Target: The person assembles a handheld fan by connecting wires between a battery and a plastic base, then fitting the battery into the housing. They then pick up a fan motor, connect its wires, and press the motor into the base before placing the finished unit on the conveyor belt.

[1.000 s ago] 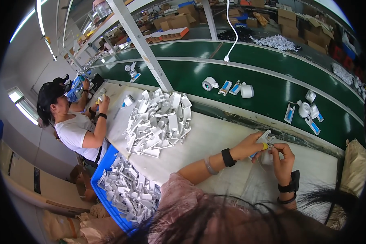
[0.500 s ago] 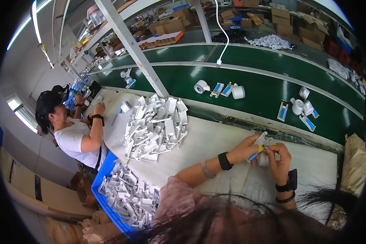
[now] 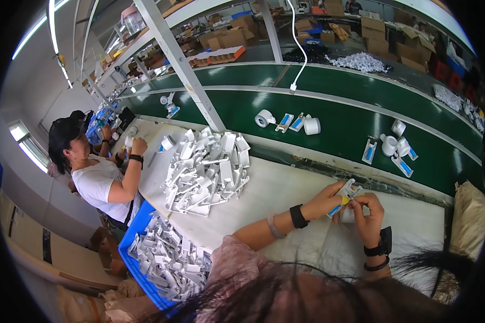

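My left hand (image 3: 328, 199) is closed round a white plastic bracket (image 3: 351, 188) with a blue strip, held tilted just above the table. A small yellow piece (image 3: 345, 200) shows on it between my hands. My right hand (image 3: 368, 209) is closed, its fingertips pinched against the bracket's near side; whatever lies between them is too small to make out. Below my fingers, a white round part (image 3: 348, 216) is partly hidden, and whether it is joined to the bracket I cannot tell.
To the left, loose white brackets form a pile (image 3: 207, 172) on the table (image 3: 277, 180); more fill a blue bin (image 3: 128, 242). White round parts with blue-striped brackets (image 3: 390, 145) lie on the green conveyor (image 3: 342, 126). A cable (image 3: 302, 48) hangs overhead. A co-worker (image 3: 99, 177) stands at left.
My hands keep their grip on the bracket with only slight finger movement. Parts on the conveyor appear a little further left. The co-worker's hand has moved slightly to the right.
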Available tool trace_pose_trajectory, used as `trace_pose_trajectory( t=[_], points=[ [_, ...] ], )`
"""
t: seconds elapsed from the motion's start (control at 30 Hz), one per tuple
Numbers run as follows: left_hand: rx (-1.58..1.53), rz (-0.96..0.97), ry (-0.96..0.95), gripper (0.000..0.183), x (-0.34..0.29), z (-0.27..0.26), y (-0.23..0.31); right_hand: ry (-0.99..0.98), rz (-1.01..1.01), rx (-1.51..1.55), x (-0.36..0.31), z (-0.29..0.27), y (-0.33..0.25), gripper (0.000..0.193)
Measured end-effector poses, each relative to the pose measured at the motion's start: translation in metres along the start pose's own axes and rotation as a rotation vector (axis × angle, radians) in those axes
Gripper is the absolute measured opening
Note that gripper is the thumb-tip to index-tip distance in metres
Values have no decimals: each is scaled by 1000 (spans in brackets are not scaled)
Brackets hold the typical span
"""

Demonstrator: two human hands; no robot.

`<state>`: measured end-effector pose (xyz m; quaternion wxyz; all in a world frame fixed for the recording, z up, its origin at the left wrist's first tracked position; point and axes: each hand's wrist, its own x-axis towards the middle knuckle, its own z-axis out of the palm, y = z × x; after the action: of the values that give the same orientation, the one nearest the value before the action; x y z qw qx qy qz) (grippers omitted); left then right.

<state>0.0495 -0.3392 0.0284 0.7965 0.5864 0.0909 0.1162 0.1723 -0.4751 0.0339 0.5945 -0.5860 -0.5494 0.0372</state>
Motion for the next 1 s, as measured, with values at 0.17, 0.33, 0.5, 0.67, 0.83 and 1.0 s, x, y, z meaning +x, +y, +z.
trace_pose_trajectory(
  t=[0.17, 0.33, 0.5, 0.67, 0.83, 1.0],
  points=[
    [31, 23, 37, 43, 1, 6, -3, 9, 7, -16, -2, -4, -6, 11],
    [27, 26, 51, 42, 3, 1, -8, 12, -12, -49, 1, -4, 1, 10],
    [-1, 68, 59, 48, 3, 2, -2, 15, 7, -59, 1, -6, 9, 17],
    [54, 80, 40, 43, 4, 3, -5, 43, -88, -131, -2, -6, 13, 17],
    [155, 112, 10, 46, -1, 4, -7, 67, -138, -179, -6, -5, 14, 22],
    [156, 111, 16, 45, -5, 9, -1, 100, -156, -189, -9, -4, 13, 22]
  ],
)
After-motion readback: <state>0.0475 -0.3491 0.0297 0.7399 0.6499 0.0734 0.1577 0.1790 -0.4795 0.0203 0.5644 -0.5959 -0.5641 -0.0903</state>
